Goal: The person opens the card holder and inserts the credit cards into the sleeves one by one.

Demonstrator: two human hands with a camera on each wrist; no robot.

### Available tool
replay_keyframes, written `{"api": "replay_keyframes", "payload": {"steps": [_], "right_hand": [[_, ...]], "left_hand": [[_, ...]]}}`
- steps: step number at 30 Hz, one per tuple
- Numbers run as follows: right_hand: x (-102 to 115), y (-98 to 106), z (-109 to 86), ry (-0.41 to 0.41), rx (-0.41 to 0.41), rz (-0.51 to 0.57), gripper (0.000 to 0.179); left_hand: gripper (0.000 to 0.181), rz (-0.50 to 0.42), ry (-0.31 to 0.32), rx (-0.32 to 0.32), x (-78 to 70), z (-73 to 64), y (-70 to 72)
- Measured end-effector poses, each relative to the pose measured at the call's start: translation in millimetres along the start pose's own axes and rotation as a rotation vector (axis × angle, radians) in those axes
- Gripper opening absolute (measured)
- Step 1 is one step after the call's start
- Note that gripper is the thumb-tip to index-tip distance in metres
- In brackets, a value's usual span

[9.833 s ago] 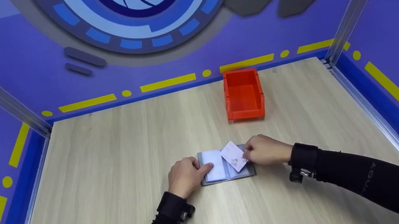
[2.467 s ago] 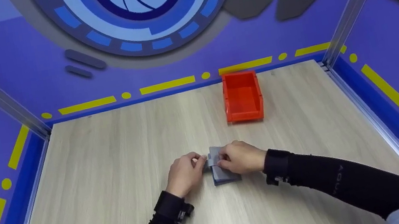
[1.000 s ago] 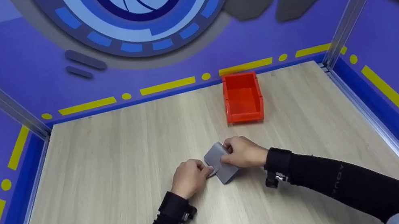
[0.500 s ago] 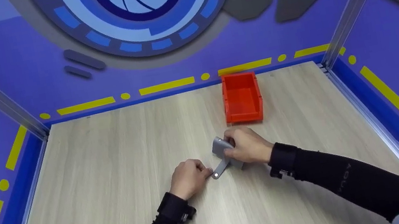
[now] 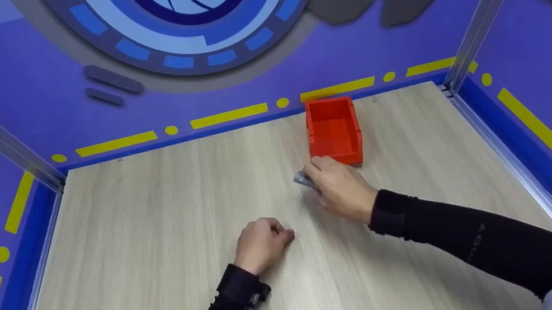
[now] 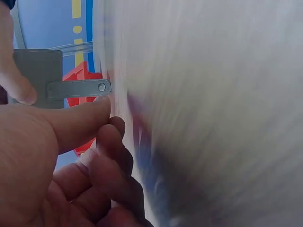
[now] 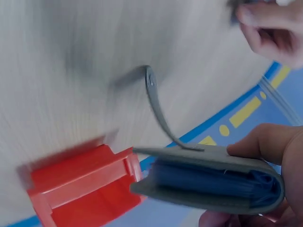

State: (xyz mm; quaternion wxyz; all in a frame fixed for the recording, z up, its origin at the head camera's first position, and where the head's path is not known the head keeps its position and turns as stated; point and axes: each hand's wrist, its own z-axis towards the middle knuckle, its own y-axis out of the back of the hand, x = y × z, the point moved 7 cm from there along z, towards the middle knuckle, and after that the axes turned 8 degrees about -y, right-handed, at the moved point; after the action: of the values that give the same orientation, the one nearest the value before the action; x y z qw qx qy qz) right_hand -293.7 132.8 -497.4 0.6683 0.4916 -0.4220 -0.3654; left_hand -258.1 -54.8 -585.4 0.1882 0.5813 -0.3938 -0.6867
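Note:
My right hand (image 5: pixel 341 189) grips a folded grey card holder (image 5: pixel 304 179) by its spine side, lifted close to the near edge of the red bin (image 5: pixel 331 131). In the right wrist view, the blue-looking inner sleeves (image 7: pixel 203 182) show between its covers, and the closing strap (image 7: pixel 158 109) sticks out unfastened. A round snap (image 6: pixel 101 87) sits at the strap's tip in the left wrist view. My left hand (image 5: pixel 263 242) rests at the tabletop nearer to me, fingers loosely curled, holding nothing and apart from the card holder.
The red bin stands at the back of the wood-patterned table (image 5: pixel 163 226), its low front toward me. A blue back wall (image 5: pixel 220 96) rises just behind it, and side walls close off the table left and right.
Earlier the card holder lay unfolded with a card in my right hand; then it was folded. My left hand has let go of the strap, and my right has carried it toward the bin.

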Motion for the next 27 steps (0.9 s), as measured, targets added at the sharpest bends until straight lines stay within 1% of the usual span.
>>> {"api": "replay_keyframes", "payload": {"steps": [3, 7, 10, 12, 15, 18, 20, 22, 27], "right_hand": [[7, 0, -0.2, 0.059, -0.044, -0.068, 0.032], [13, 5, 2.1, 0.078, -0.133, -0.112, 0.028], [19, -5, 0.4, 0.106, -0.149, -0.138, 0.026], [24, -18, -4.2, 0.135, -0.128, -0.136, 0.023], [32, -41, -13.6, 0.166, -0.068, -0.124, 0.021], [37, -56, -20.6, 0.159, -0.015, -0.069, 0.022], [39, -61, -22.3, 0.143, 0.016, -0.025, 0.027], [40, -64, -22.6, 0.14, 0.064, 0.047, 0.027], [38, -63, -20.6, 0.159, 0.194, 0.215, 0.013]], "left_hand": [[0.024, 0.007, -0.011, 0.003, -1.1, 0.5, 0.9], [0.024, 0.013, -0.001, -0.001, 0.0, 0.7, 3.8], [0.023, 0.009, 0.016, -0.009, 1.1, 0.3, 6.0], [0.023, 0.001, 0.018, -0.007, 1.1, -0.3, 5.3], [0.022, -0.008, 0.018, 0.005, 1.0, -1.6, 2.2], [0.021, -0.009, 0.018, 0.005, 1.1, -2.5, 0.7], [0.022, -0.002, 0.019, -0.005, 1.2, -2.7, 1.6], [0.022, 0.007, 0.018, -0.013, 1.2, -2.8, 3.0], [0.022, 0.026, 0.011, -0.016, 1.9, -3.2, 5.0]]}}
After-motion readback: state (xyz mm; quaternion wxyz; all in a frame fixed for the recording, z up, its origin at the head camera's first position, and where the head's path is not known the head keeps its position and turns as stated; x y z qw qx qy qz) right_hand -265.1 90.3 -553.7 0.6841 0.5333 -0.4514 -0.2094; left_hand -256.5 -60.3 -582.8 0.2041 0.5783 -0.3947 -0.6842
